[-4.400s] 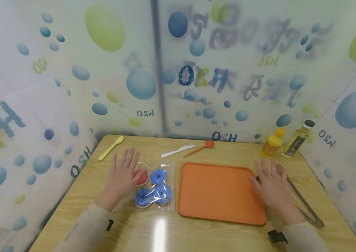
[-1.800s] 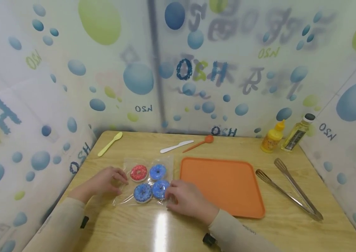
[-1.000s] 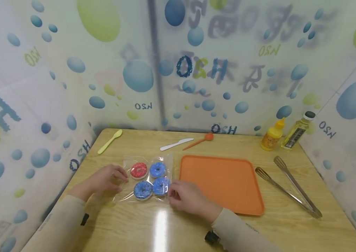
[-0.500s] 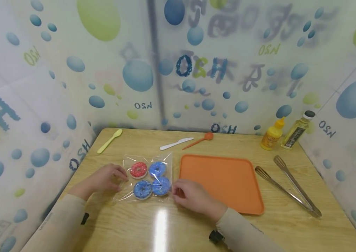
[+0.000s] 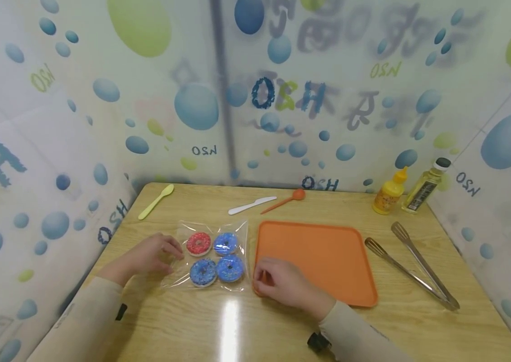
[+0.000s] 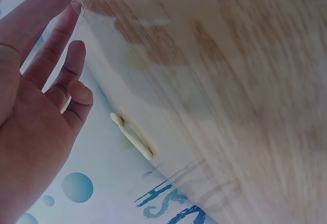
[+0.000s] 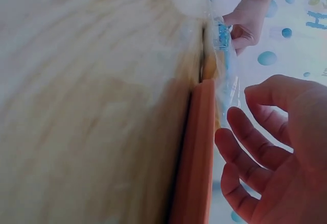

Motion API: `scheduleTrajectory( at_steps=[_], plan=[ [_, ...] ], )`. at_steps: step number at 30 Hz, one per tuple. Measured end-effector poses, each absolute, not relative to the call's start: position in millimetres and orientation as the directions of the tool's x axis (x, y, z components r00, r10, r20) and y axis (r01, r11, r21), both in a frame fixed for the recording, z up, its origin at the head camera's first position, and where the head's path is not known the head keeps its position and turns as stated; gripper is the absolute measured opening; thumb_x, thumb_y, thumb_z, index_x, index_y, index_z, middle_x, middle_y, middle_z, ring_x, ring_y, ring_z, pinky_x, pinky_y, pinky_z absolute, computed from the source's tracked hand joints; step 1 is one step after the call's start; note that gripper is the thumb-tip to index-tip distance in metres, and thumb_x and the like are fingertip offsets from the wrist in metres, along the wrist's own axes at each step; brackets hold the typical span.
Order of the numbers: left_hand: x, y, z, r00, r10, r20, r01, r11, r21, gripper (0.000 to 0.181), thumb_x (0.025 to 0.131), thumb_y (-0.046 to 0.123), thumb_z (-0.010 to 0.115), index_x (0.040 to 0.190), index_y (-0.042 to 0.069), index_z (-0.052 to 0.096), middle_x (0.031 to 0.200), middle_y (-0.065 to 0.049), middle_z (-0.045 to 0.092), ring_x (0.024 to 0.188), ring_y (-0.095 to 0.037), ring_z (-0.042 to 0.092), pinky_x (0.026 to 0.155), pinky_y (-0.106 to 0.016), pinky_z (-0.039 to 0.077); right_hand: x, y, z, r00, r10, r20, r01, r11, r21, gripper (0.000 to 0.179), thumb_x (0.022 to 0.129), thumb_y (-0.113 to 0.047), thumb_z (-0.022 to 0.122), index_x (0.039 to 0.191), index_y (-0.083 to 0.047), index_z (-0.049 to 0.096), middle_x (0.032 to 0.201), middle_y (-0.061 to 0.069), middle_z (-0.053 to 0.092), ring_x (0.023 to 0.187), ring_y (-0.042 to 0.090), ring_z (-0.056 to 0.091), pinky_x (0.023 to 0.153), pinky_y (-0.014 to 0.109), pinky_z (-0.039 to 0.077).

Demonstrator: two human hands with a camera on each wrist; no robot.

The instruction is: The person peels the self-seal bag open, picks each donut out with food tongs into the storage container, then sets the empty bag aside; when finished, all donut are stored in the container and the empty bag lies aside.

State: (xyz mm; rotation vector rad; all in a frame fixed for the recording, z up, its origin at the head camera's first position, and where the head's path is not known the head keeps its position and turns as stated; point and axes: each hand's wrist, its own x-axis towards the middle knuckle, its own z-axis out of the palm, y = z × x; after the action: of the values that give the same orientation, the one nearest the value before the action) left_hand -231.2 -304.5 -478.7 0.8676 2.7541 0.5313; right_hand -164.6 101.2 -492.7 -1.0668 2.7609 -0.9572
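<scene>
A clear plastic bag (image 5: 181,283) with red and blue sprinkled donuts lies on the table, left of an orange tray (image 5: 327,261). The red donut (image 5: 199,243) is at the bag's upper left, and a blue donut (image 5: 230,268) at its lower right. My left hand (image 5: 148,256) pinches the bag's left edge; its fingertips meet the film at the top of the left wrist view. Over the tray's lower left corner, my right hand (image 5: 287,282) holds nothing, its fingers loosely curled. The right wrist view shows them apart beside the tray rim (image 7: 202,152).
Metal tongs (image 5: 413,266) lie spread right of the tray. A yellow squeeze bottle (image 5: 389,193) and an oil bottle (image 5: 426,186) stand at the back right. Along the back lie a yellow spoon (image 5: 156,202), a white knife (image 5: 252,205) and an orange spoon (image 5: 284,201).
Both hands came from flat over the table to the bag's sides. The right hand has since left the bag's right edge and moved right over the tray; the left hand stays at the bag.
</scene>
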Motion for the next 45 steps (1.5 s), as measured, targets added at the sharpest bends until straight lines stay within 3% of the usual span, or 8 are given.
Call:
scheduleTrajectory(
  at_steps=[5,13,26,31,38,45],
  plan=[
    [-229.8,-305.4,-476.8,-0.811,0.578,-0.091,0.506,0.771,0.387,0.029,0.078,0.016,0.090,0.106,0.020,0.082,0.117,0.000,0.071,0.111,-0.028,0.062,0.100,-0.055,0.048,-167.7,100.9,-485.5,-0.794,-0.594,0.129,-0.530,0.573,-0.625,0.007,0.096,-0.025,0.071,0.097,-0.028,0.065,0.087,-0.010,0.059,0.080,0.013,0.059,0.067,0.021,0.046],
    [-231.4,-303.4,-476.4,-0.812,0.573,-0.112,0.499,0.780,0.377,0.030,0.078,0.017,0.090,0.107,0.021,0.081,0.117,0.000,0.070,0.112,-0.028,0.063,0.102,-0.056,0.048,-181.6,89.0,-479.4,-0.799,-0.586,0.136,-0.533,0.585,-0.611,0.005,0.100,-0.029,0.069,0.104,-0.025,0.068,0.094,-0.014,0.060,0.084,0.009,0.059,0.073,0.022,0.049],
    [-232.1,-297.8,-471.0,-0.827,0.544,-0.143,0.458,0.799,0.390,0.030,0.078,0.014,0.090,0.105,0.020,0.081,0.118,-0.001,0.070,0.114,-0.030,0.062,0.105,-0.057,0.047,-203.6,68.9,-476.4,-0.732,-0.664,0.149,-0.607,0.537,-0.586,0.024,0.102,-0.018,0.066,0.124,-0.023,0.071,0.118,-0.006,0.065,0.091,0.006,0.059,0.079,0.024,0.052],
    [-231.6,-299.1,-472.6,-0.821,0.552,-0.145,0.464,0.793,0.394,0.030,0.078,0.015,0.089,0.107,0.020,0.081,0.119,-0.002,0.070,0.114,-0.030,0.062,0.105,-0.058,0.047,-208.9,63.2,-478.5,-0.732,-0.668,0.131,-0.608,0.555,-0.567,0.026,0.103,-0.017,0.065,0.125,-0.030,0.073,0.116,-0.007,0.060,0.089,0.007,0.055,0.076,0.021,0.051],
    [-230.6,-300.5,-473.8,-0.827,0.545,-0.140,0.463,0.800,0.382,0.031,0.078,0.018,0.089,0.107,0.022,0.081,0.120,-0.001,0.070,0.114,-0.029,0.062,0.103,-0.056,0.047,-212.1,57.5,-475.8,-0.696,-0.696,0.176,-0.673,0.548,-0.497,0.019,0.102,-0.017,0.067,0.116,-0.025,0.077,0.113,-0.004,0.060,0.088,0.006,0.055,0.076,0.019,0.050],
    [-228.1,-298.3,-471.9,-0.819,0.563,-0.114,0.485,0.784,0.387,0.031,0.077,0.017,0.090,0.106,0.021,0.080,0.119,-0.003,0.071,0.114,-0.032,0.062,0.103,-0.058,0.047,-210.9,57.1,-476.7,-0.739,-0.662,0.128,-0.628,0.608,-0.486,0.009,0.101,-0.023,0.069,0.106,-0.027,0.076,0.111,-0.008,0.060,0.085,0.003,0.056,0.076,0.018,0.050]
  ],
)
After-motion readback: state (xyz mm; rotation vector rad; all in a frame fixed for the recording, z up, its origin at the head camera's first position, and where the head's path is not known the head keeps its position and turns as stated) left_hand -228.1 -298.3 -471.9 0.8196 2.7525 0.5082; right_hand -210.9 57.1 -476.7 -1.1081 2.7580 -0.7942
